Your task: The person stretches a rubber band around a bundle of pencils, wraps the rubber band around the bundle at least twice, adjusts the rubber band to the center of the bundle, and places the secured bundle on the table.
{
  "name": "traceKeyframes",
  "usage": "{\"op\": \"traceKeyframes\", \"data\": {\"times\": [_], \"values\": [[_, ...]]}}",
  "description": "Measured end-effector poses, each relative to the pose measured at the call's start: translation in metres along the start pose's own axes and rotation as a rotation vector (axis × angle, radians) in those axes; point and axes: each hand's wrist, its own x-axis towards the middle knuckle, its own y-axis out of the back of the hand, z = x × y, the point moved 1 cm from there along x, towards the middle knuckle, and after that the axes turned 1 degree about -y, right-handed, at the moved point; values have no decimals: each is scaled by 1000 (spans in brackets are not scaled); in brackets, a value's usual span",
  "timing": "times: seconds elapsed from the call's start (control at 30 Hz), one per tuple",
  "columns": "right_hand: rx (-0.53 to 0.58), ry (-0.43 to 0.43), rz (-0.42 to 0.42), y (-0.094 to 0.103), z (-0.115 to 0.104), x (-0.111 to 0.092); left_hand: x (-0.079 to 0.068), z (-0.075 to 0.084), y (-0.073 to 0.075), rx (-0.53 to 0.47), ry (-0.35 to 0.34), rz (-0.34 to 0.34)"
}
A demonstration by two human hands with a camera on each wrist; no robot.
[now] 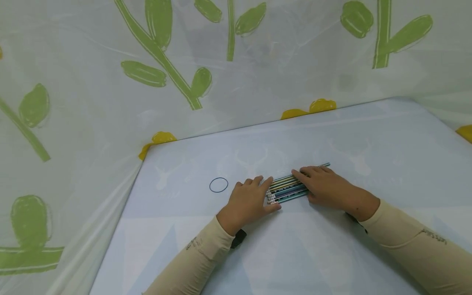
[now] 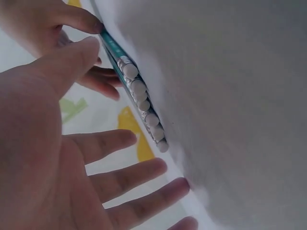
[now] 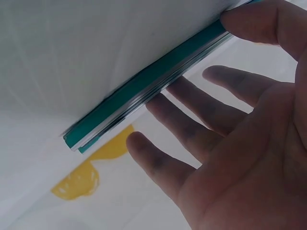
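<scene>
Several pencils (image 1: 289, 189) in teal, blue and gold tones lie side by side on the table. Their white erasers (image 2: 138, 87) and metal ferrules face my left hand (image 1: 248, 203). That hand is spread around the eraser ends, its thumb (image 2: 76, 62) on the near side and its fingers straight. My right hand (image 1: 328, 186) spans the row farther along, gripping it from side to side. Its thumb (image 3: 254, 24) meets the nearest teal pencil, and its fingertips reach the far side. One pencil tip (image 1: 326, 164) sticks out past the right hand.
A thin blue ring-shaped band (image 1: 218, 184) lies on the table to the left of my left hand. The pale tabletop (image 1: 177, 233) has faint deer prints. Behind its far edge hangs a translucent curtain (image 1: 92, 82) with green leaves and yellow shapes.
</scene>
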Motion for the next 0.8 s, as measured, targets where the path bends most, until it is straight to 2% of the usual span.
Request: {"op": "traceKeyframes", "data": {"times": [0.3, 0.5, 0.8], "values": [[-35, 2, 9, 0, -5, 0, 0, -1, -2, 48, -23, 32], [-39, -2, 0, 2, -8, 0, -2, -3, -2, 91, -8, 69], [-31, -13, -26, 1, -11, 1, 0, -3, -4, 81, 7, 70]]}}
